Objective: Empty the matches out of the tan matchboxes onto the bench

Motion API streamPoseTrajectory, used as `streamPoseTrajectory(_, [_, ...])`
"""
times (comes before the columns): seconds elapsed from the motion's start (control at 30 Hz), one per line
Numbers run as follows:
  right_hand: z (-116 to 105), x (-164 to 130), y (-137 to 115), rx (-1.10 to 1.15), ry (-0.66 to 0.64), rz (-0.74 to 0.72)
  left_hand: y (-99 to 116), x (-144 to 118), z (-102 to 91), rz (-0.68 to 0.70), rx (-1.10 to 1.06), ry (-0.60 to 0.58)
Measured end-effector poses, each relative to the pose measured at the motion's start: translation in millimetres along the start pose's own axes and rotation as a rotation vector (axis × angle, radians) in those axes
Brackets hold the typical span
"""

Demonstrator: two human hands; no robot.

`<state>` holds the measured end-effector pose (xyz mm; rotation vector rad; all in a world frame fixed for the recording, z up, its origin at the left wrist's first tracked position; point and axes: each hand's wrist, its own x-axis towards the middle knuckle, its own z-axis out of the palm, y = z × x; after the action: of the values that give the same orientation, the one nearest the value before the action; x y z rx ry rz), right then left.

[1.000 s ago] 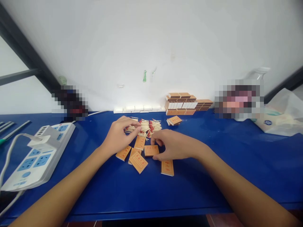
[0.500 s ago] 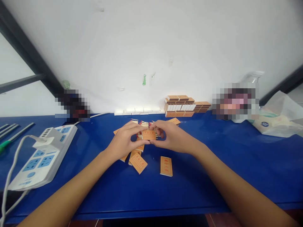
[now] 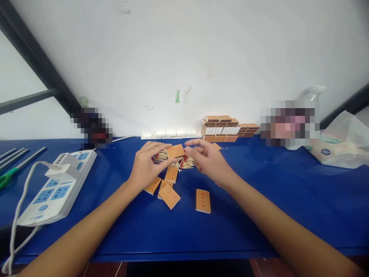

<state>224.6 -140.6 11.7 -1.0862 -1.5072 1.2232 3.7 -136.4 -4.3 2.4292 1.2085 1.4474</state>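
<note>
Between the thumb and fingers of my left hand [image 3: 148, 161] is a matchbox [image 3: 175, 151] with an orange printed face, held above a heap of matches [image 3: 186, 161]. My right hand [image 3: 209, 159] is just to the right of that box, its thumb and forefinger apart and nothing between them. Red-tipped matches spread out under and beside the held box. Nearer to me lie several more matchboxes [image 3: 170, 196], some overlapping. One matchbox [image 3: 203, 201] lies alone at the right.
Against the wall stand stacked matchboxes [image 3: 220, 130] and a low row of white pieces [image 3: 173, 134]. A power strip [image 3: 62, 192] with a plugged-in cable lies on the left of the blue table [image 3: 230, 234]. A plastic bag [image 3: 340, 150] sits at the right.
My right hand has let go of the matchbox and moved right. The left hand keeps the box, now tilted and slightly farther up and left. More of the match heap shows.
</note>
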Motion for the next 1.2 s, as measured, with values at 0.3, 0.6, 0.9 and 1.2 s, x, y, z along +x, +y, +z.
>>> streamPoseTrajectory(0.3, [-0.9,0.3,0.1,0.171,0.009,0.135,1.0,-1.5,0.5,-0.013,-0.048,-0.021])
streamPoseTrajectory(0.6, [2.2,-1.1,-0.3,0.099,-0.049,0.147,-0.6,-3.0,2.5,0.025,-0.035,-0.033])
streamPoseTrajectory(0.9, [1.1,1.5,8.6,0.024,-0.103,0.103,-2.8,-5.5,5.1,0.063,-0.027,-0.075])
streamPoseTrajectory(1.2, [-16.4,13.7,8.7,-0.018,0.100,0.080,-10.6,-4.6,1.7,0.014,0.033,-0.053])
